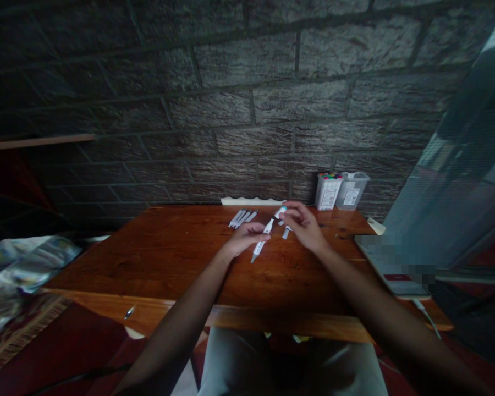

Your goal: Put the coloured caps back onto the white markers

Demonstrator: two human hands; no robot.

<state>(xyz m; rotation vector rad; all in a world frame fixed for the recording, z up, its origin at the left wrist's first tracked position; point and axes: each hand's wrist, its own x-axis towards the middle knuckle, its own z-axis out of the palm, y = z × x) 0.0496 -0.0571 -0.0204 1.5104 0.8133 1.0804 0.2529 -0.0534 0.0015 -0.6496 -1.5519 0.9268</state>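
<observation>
My left hand (246, 238) is closed around a white marker (260, 246), which tilts with its grey end toward me and its other end up and to the right. In the fingers of my right hand (303, 223) is a white marker cap (280, 212) with a teal end, held just beyond the marker's upper tip and apart from it. Below the right fingers, a grey cap (286, 233) lies on the table, with another small piece partly hidden. Several white markers (242, 218) lie side by side just beyond my left hand.
A clear box of colourful-ended markers (329, 192) and a second clear box (352, 192) stand at the back right of the wooden table (169, 258). A laptop-like device (391, 267) with a cable lies at the right edge. The brick wall (231, 110) rises behind.
</observation>
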